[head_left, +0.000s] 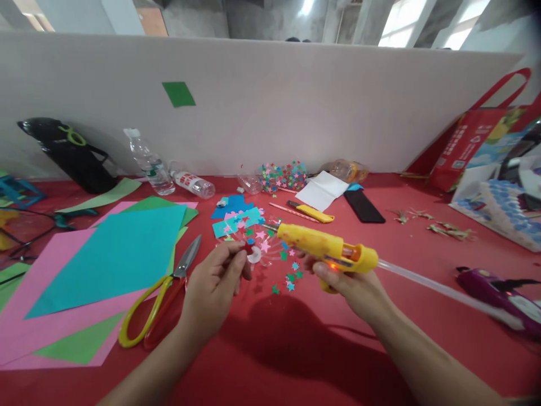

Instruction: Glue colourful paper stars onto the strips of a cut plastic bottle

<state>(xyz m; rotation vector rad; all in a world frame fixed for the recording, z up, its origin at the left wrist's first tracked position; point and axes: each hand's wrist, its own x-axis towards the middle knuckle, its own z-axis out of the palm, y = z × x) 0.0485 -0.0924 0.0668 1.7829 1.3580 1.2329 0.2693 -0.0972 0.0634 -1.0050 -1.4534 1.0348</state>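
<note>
The table (pixel 414 248) is red. On its left lies a pile of big paper sheets (pixel 114 256), pink, green and blue, with scissors (pixel 186 259) at the right edge. Little stars (pixel 291 277) are scattered in the middle. Behind them lie a yellow cutter (pixel 319 214) and a flat black thing (pixel 364 205), maybe a phone. Two clear bottles, one standing (pixel 152 169), one lying down (pixel 193 183), are at the back left.
</note>
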